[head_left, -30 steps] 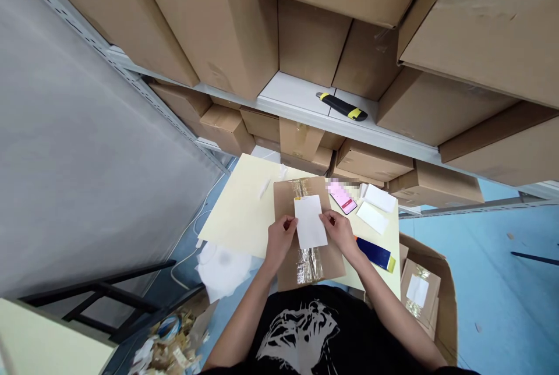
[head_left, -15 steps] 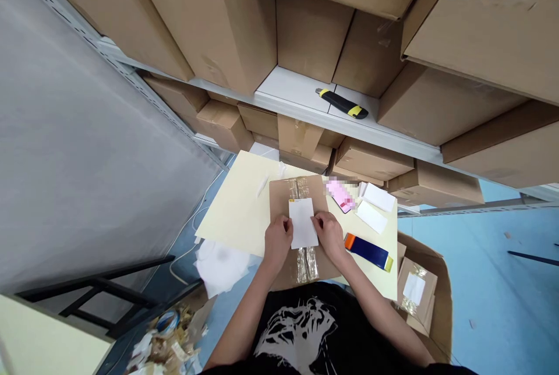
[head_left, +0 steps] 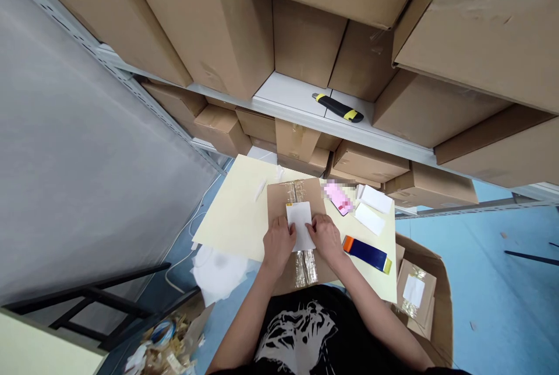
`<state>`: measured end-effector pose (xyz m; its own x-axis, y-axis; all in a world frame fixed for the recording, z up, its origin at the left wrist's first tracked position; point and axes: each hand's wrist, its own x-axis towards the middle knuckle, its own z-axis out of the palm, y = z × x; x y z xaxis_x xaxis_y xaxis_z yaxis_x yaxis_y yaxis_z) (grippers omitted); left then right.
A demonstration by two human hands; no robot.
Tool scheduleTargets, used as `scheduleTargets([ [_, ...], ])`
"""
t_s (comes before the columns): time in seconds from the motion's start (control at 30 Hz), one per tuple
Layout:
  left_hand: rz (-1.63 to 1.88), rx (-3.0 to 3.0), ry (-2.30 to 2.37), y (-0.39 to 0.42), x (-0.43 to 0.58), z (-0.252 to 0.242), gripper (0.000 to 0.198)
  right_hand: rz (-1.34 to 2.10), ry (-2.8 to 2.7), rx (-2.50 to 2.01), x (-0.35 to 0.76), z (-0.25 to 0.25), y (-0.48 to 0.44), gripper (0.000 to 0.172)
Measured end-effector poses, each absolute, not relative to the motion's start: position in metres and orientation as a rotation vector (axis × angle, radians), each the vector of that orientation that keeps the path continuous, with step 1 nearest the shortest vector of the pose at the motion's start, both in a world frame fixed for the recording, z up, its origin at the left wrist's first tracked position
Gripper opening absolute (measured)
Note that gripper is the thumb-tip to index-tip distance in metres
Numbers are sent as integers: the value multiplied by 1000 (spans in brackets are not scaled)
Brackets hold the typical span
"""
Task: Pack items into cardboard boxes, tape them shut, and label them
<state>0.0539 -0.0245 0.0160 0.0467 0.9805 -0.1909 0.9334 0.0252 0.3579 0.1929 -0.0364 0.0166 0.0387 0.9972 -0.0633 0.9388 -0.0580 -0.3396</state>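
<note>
A brown cardboard box, with shiny clear tape along its middle, lies on the table in front of me. On top of it, over the tape, lies a white label with a small yellow mark at its upper corner. My left hand rests at the label's left edge, thumb on the label and bent fingers on the cardboard. At the right edge my right hand does likewise. Both thumbs stand apart from the fingers. The undersides of the fingers are hidden.
On the pale yellow table are a pink phone-like item, white paper pieces and a dark blue packet. A utility knife lies on the box-filled shelf. Right of the table stands an open carton holding taped boxes.
My fingers have gone from pinching the label's side edges to lying on the box, with thumbs moved inward onto the label. The label lies in about the same place.
</note>
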Motion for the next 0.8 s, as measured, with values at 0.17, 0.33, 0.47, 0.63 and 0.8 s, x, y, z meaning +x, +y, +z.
scheduleTargets([
  [0.17, 207, 2150, 2011, -23, 50, 19, 33, 211, -2064, -2144, 186, 26, -33, 29],
  [0.33, 381, 2566, 1608, -14, 46, 0, 52, 237, -2364, -1693, 175, 7, -24, 48],
  [0.47, 303, 2588, 1581, -13, 44, -16, 54, 267, -2421, -1712, 167, -8, -22, 52],
  [0.63, 258, 2597, 1574, -14, 43, -17, 55, 294, -2400, -1776, 169, -9, -28, 52],
  [0.8, 278, 2582, 1567, -14, 44, -17, 56, 232, -2410, -1740, 176, -14, -66, 55],
])
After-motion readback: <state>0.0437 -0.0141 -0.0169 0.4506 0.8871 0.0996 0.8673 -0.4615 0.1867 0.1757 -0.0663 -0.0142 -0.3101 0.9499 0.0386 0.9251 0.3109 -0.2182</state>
